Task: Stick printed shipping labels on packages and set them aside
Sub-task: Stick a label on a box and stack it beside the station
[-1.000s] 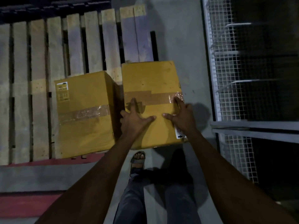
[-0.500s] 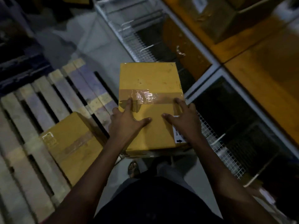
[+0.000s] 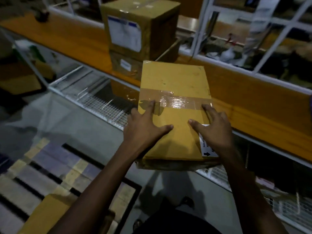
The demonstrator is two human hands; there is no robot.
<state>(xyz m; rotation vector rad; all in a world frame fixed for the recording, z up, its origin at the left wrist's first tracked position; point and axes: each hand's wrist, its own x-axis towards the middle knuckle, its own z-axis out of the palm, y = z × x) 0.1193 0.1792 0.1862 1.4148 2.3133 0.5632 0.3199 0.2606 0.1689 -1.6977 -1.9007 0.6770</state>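
Centre: yellow-brown cardboard box (image 3: 173, 78), sealed by brown tape strip (image 3: 175, 100), held level above grey floor (image 3: 81, 132), far end toward orange wooden counter (image 3: 253, 102). Left hand (image 3: 143, 130) grasps left edge, thumb spread on top. Right hand (image 3: 214, 130) grasps right edge, partly covering white printed label (image 3: 206, 151). Two stacked brown cartons (image 3: 152, 27) stand on counter.

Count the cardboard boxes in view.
4: carried box at centre; top box stacked on bottom box on the orange counter; pallet box lower left. Dim shelves may hide more.
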